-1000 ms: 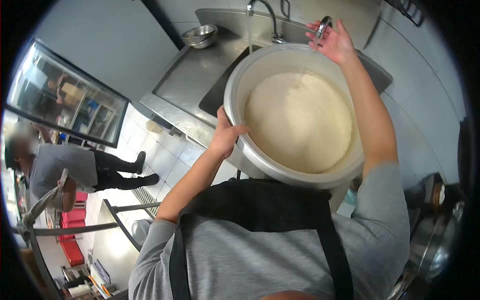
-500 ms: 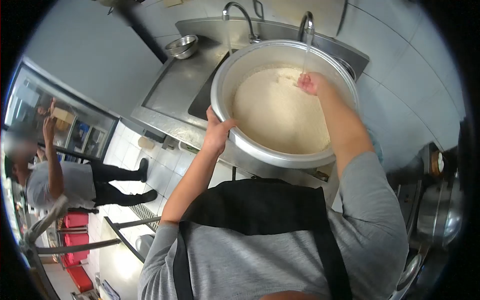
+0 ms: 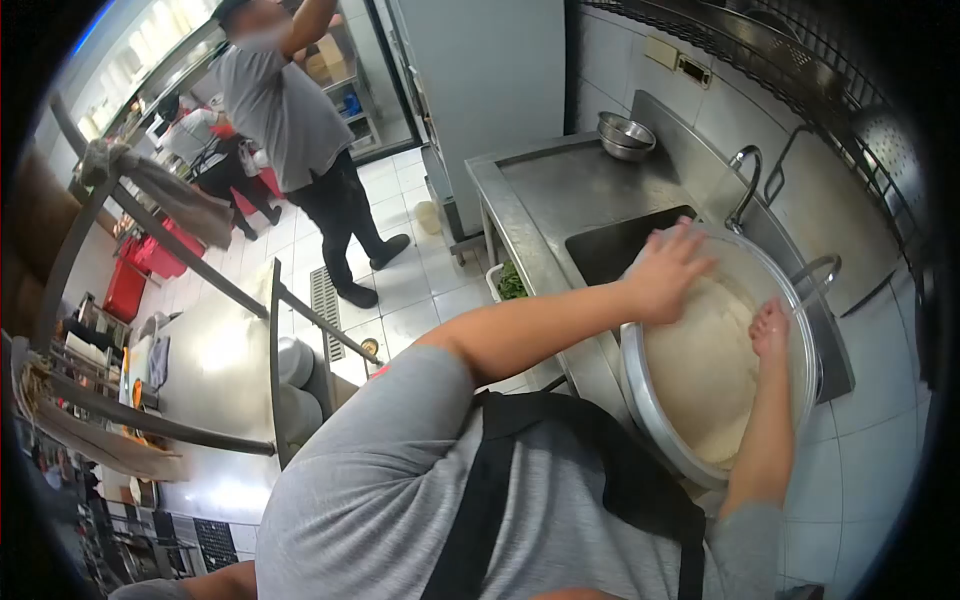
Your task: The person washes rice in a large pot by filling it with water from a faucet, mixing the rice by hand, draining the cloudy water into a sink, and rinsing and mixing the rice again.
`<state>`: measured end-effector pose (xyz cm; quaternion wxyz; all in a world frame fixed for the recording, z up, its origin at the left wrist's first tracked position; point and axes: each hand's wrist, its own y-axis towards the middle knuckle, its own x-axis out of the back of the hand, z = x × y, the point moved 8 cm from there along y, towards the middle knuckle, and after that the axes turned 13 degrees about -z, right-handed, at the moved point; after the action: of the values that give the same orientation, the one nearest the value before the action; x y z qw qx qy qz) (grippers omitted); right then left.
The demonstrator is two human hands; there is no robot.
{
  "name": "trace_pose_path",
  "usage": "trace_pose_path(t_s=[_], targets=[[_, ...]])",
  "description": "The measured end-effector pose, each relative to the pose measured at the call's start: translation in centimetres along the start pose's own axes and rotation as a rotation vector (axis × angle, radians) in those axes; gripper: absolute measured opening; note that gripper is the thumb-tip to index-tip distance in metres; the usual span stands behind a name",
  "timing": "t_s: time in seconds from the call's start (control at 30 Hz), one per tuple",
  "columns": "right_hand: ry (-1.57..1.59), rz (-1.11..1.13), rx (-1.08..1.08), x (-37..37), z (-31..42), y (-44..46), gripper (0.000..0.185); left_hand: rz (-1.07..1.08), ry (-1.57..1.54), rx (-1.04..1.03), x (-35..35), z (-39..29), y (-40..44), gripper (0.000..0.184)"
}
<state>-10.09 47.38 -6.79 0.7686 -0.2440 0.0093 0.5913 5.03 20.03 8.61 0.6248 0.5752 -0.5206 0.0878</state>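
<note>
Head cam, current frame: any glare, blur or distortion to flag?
Head view: white glare on the worktable at left; head view: left hand smeared, probably by motion, right hand somewhat crisper; head view: lens bows the joints of the wall tiles, and the corners fall to black.
</note>
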Motion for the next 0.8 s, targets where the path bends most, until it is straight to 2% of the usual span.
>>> trace_pose_path(t_s=[0.07,0.1,0.17,0.2,0.27,0.37,0.47,0.57,0.67,0.77,0.8], targets=[[-0.389,0.205,0.054,-4.9,-1.4,-4.6,0.018,0.131,-0.104,-0.123,-4.0,-1.2,1.1,0.072],[-0.586,0.307,0.079,-6.5,-1.8,-6.3,0.019,0.197,-0.157,-0.183,-6.2,-1.4,1.0,0.065],[-0.767,0.365,-0.045,-5.7,-1.1,-8.3,0.025,0.351,-0.041,-0.252,-11.7,-0.8,-2.2,0.051],[-0.85,0.39,-0.113,-4.9,-1.8,-9.2,0.031,0.521,-0.007,-0.262,-11.9,-0.9,-2.8,0.046],[-0.94,0.079,0.081,3.4,0.0,-0.5,0.034,0.863,0.054,-0.284,-11.1,-1.7,-4.2,0.037],[-0.975,-0.29,0.335,5.9,5.1,-0.6,0.034,0.584,-0.004,-0.212,-10.9,-1.3,-2.9,0.034],[-0.618,0.216,0.302,0.4,3.3,-3.2,0.034,0.64,-0.013,-0.214,-11.3,-1.3,-3.4,0.031],[-0.785,0.268,0.002,-1.4,1.7,-7.7,0.026,0.653,0.016,-0.243,-11.0,-1.3,-3.2,0.031],[-1.041,0.026,0.122,6.2,1.1,1.5,0.023,0.58,-0.024,-0.237,-11.0,-1.4,-3.1,0.029],[-0.787,0.094,0.065,4.7,0.4,-0.3,0.026,0.621,-0.024,-0.216,-10.5,-1.7,-3.0,0.027],[-0.766,0.21,-0.003,5.0,-0.6,0.9,0.026,0.64,0.01,-0.2,-9.9,-2.0,-2.8,0.029]])
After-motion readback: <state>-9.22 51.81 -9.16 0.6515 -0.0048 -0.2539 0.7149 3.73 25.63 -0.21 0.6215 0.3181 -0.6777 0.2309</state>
